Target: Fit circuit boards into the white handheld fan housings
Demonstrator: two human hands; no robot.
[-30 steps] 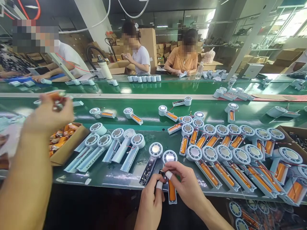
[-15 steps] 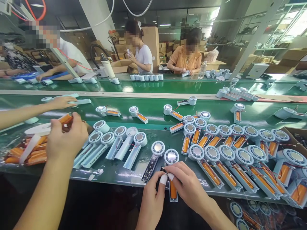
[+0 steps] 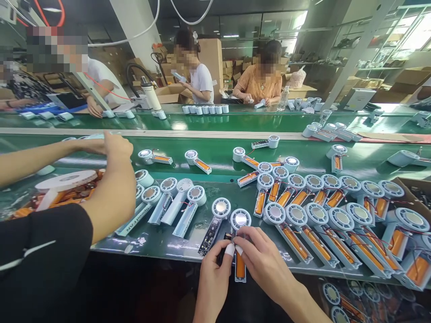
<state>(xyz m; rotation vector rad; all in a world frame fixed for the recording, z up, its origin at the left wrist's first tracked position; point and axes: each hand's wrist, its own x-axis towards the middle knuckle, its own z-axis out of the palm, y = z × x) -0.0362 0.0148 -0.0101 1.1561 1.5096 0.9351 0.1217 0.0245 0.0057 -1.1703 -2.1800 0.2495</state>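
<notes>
At the front edge of the bench lies a light-blue handheld fan [image 3: 241,220] with its handle open and an orange battery [image 3: 240,269] inside. Over that handle, my left hand [image 3: 215,271] is closed on a small black circuit board [image 3: 228,236], mostly hidden by the fingers. My right hand [image 3: 264,258] pinches at the board's edge, its fingertips meeting the left ones; whatever is between them is too small to make out. White covers sit on a finger or thumb of each hand. Just left lies another fan [image 3: 221,208] with a black circuit board [image 3: 209,235] showing in its handle.
Rows of open fans [image 3: 316,213] with orange batteries fill the right side. Several fans [image 3: 196,194] lie left of my hands. A co-worker's arm [image 3: 112,193] reaches across the left, over a pile of orange batteries [image 3: 25,211]. More fans lie on the green conveyor [image 3: 161,172].
My hands stay together over the fan, with only slight finger shifts. The co-worker's near hand has moved from the battery pile toward the conveyor, meeting their other hand.
</notes>
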